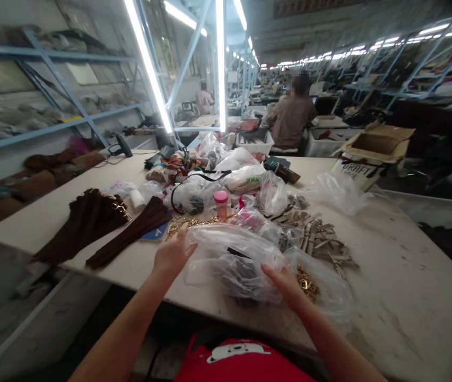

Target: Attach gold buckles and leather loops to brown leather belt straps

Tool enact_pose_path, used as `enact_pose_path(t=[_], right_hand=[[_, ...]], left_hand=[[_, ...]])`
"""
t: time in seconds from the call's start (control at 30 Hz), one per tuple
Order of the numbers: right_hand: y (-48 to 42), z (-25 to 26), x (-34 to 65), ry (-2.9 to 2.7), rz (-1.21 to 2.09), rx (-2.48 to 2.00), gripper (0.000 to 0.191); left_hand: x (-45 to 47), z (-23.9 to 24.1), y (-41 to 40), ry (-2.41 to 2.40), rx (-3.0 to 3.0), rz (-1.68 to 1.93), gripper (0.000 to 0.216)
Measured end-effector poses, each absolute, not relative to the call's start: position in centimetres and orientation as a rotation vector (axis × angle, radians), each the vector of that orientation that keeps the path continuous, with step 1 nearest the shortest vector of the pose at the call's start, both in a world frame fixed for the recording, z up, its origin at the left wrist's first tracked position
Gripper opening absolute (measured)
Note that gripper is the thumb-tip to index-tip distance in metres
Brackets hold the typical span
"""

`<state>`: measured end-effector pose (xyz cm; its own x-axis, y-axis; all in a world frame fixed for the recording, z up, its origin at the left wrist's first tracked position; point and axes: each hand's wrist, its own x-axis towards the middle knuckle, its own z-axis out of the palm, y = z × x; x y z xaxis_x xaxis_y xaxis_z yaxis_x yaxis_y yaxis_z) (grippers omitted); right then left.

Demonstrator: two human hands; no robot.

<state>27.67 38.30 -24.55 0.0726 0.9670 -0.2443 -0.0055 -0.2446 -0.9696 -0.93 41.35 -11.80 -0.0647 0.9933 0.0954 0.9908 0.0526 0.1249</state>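
Note:
A clear plastic bag (234, 254), crumpled and with something dark inside, lies across the table's near edge between my hands. At its left edge my left hand (172, 253) grips the film between thumb and fingers. My right hand (284, 282) pinches the bag's right side; part of that grip is hidden by the plastic. Right beside my right hand, gold metal buckles (307, 284) show through another clear bag (335, 289). More gold metal pieces (198, 223) are spread just beyond my left hand, next to a pink-lidded jar (220, 206).
Dark brown strips (130, 233) lie in bundles at left on the table (401, 286). Beige strips (321, 241) are heaped at right. Plastic bags pile up behind. An open cardboard box (373, 151) stands at the far right edge; a person (293, 116) sits beyond.

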Motion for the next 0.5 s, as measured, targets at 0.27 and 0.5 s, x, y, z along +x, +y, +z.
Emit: enact_pose_path(t=[0.27,0.5], right_hand=[[38.8,-30.0,25.3,-1.045,1.048,-1.623,0.060],[43.3,-29.6,22.8,-0.959,1.039,-1.788,0.033]], left_hand=[[4.8,-19.7,49.2,1.830,2.030,-0.056,0.093],[2.3,-26.1,55.5,1.562,2.037,-0.179,0.084]])
